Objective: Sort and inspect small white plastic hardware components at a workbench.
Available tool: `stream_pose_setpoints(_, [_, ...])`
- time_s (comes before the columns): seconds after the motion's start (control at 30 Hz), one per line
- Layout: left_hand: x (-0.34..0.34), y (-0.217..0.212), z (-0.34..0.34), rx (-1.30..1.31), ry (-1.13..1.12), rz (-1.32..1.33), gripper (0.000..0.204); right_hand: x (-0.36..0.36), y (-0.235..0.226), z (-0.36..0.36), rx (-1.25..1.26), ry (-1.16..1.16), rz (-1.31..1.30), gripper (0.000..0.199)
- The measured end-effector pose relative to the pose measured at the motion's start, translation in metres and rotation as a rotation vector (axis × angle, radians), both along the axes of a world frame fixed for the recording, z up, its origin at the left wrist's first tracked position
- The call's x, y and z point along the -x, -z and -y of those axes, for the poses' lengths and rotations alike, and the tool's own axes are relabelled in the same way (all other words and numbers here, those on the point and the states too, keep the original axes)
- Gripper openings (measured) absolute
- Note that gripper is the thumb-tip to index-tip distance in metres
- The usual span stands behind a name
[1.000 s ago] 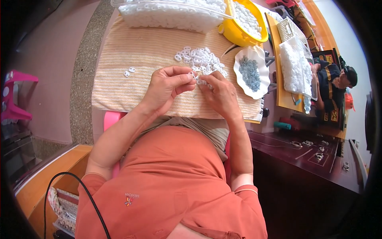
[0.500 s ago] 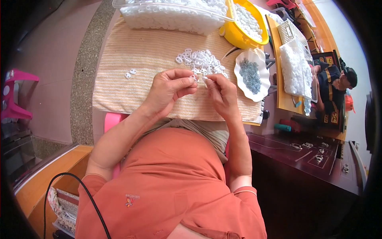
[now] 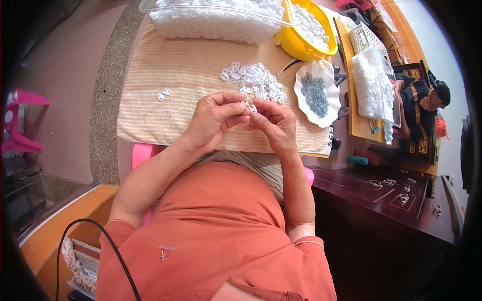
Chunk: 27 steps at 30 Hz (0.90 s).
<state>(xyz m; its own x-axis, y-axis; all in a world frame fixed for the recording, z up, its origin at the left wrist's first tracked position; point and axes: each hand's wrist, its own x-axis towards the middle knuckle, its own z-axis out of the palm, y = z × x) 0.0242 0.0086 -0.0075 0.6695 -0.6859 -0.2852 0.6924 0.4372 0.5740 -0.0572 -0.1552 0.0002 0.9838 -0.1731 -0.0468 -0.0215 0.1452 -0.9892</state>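
My left hand (image 3: pixel 213 120) is closed in a pinch on a small white plastic piece (image 3: pixel 247 103), just in front of the pile. Meeting it from the other side, my right hand (image 3: pixel 277 126) pinches another small white plastic piece (image 3: pixel 253 108). The two pieces touch or nearly touch; fingertips partly cover them. Beyond my fingers is a loose pile of white two-hole plastic pieces (image 3: pixel 257 80). Two similar pieces (image 3: pixel 166 92) lie apart on the left. A white wavy-rimmed dish (image 3: pixel 328 75) at right holds many small greyish, shiny parts, too small to make out.
A striped cloth (image 3: pixel 150 120) covers the table. Along its far side stand a clear bin (image 3: pixel 216 27) and a yellow basin (image 3: pixel 301 50), both full of white pieces. On the right, another person (image 3: pixel 419 103) sits by a clear box (image 3: pixel 371 88) of white parts.
My right hand has moved left, bringing its white piece against or close to the one in my left hand. The left hand has barely moved.
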Motion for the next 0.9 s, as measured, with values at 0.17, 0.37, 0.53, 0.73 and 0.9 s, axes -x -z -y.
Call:
stream_pose_setpoints(0.17, [0.001, -0.001, 0.001, -0.009, 0.003, -0.016, 0.013, 0.002, 0.008, 0.002, -0.101, -0.034, 0.046, 0.031])
stream_pose_setpoints(0.37, [0.003, 0.002, 0.002, -0.025, 0.011, -0.020, 0.013, 0.002, 0.009, 0.007, -0.176, -0.012, 0.022, 0.030])
stream_pose_setpoints(0.53, [0.003, 0.002, 0.002, -0.010, 0.008, 0.006, 0.013, 0.004, 0.012, 0.012, -0.098, 0.039, 0.005, 0.026])
stream_pose_setpoints(0.73, [0.004, 0.001, 0.003, -0.030, 0.011, 0.007, 0.013, 0.005, 0.009, 0.014, -0.077, 0.081, -0.021, 0.022])
stream_pose_setpoints(0.9, [0.004, 0.001, 0.002, -0.039, 0.020, 0.016, 0.014, 0.003, 0.006, 0.013, -0.095, 0.098, -0.041, 0.020])
